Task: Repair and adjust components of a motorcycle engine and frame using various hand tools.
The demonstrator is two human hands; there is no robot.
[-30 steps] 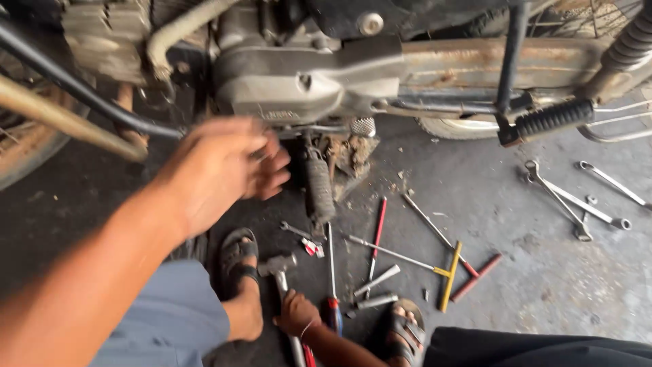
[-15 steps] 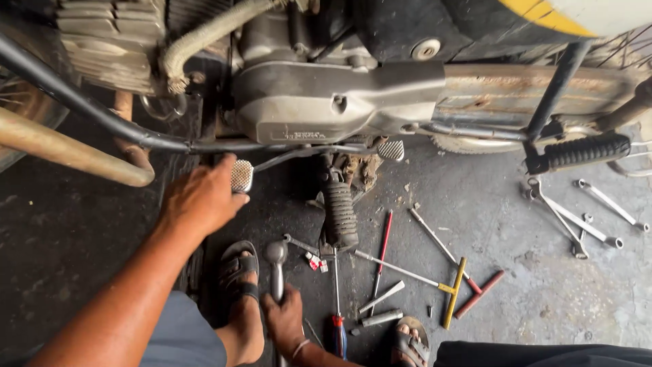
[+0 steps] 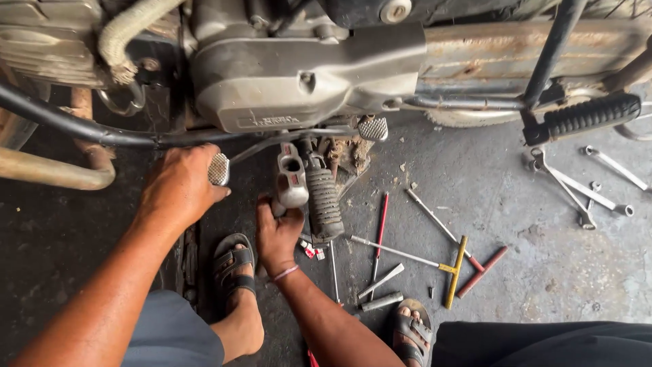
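left hand (image 3: 178, 187): our grip wraps the gear lever pedal (image 3: 219, 169), frame left-centre.
right hand (image 3: 277, 234): pinching the hammer (image 3: 292, 180), head upward, just right of the lever; the nearer hand.

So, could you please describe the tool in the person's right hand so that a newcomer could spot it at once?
Start at the grey engine case of the motorbike and drop to the black ribbed footpeg below it. Just left of that peg, the right hand grips a hammer. Its chunky silver head sets it apart from the thin rods and screwdrivers on the floor.
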